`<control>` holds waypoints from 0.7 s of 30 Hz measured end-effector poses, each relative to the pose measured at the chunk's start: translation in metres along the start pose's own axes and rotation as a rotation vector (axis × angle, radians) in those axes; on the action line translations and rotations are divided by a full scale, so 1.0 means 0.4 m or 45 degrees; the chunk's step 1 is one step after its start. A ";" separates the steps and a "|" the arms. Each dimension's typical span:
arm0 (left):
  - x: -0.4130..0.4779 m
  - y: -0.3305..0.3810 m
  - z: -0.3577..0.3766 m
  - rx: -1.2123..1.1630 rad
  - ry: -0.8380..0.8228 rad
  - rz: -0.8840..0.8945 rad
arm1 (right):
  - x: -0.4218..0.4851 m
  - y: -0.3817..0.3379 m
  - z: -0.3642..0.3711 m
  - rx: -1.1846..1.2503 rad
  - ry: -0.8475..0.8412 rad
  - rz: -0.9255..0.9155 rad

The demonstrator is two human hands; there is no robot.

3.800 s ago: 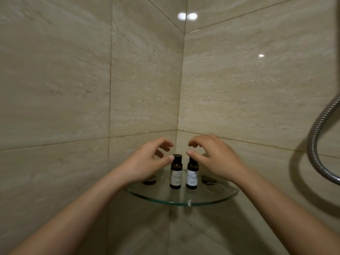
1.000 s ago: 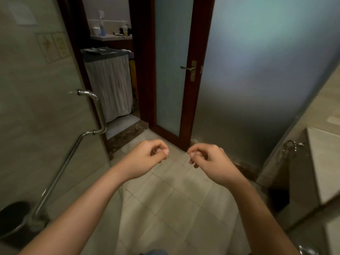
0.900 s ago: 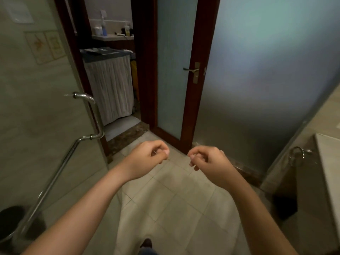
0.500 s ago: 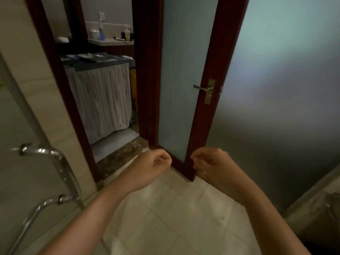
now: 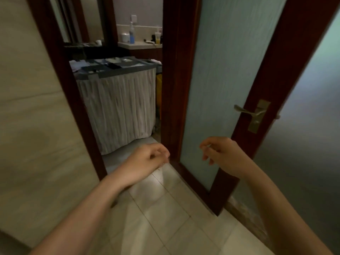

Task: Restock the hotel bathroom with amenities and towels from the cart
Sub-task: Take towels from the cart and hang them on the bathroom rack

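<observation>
Past the doorway (image 5: 128,148) stands the cart (image 5: 117,100); my left hand (image 5: 145,162) and right hand (image 5: 220,155) hang loosely curled, empty for collecting.

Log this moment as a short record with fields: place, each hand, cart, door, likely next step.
place: tiled bathroom floor, facing an open doorway
left hand: fingers loosely curled, holds nothing
right hand: fingers loosely curled, holds nothing
cart: just beyond the doorway, with a pleated light fabric front
top tray: grey, on the cart, holds small supplies too blurred to name
door: frosted glass in a dark red wood frame, swung open, right of the doorway
lever handle: brass-coloured, on the door
likely next step: probably fetch more supplies from the cart
</observation>
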State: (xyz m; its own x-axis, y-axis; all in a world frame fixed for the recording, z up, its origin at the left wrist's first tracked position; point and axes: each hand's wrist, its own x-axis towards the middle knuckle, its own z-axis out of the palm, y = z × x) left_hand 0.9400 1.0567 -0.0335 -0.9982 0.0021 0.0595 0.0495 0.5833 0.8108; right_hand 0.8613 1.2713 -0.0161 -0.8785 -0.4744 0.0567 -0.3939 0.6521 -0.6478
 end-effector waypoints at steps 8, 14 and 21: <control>0.394 -0.024 -0.067 0.021 0.070 -0.102 | 0.437 0.130 -0.105 0.183 -0.097 -0.124; 0.624 -0.033 -0.120 -0.017 0.199 -0.091 | 0.713 0.130 -0.149 0.315 -0.177 -0.307; 0.765 -0.123 -0.226 -0.122 0.269 -0.096 | 0.972 0.081 -0.093 0.285 -0.331 -0.510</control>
State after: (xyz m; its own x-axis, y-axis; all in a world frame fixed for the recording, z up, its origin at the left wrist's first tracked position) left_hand 0.6351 0.9552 -0.0024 -0.9706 -0.2146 0.1089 -0.0121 0.4955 0.8685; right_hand 0.4971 1.1299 0.0133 -0.5635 -0.8103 0.1611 -0.5930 0.2608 -0.7618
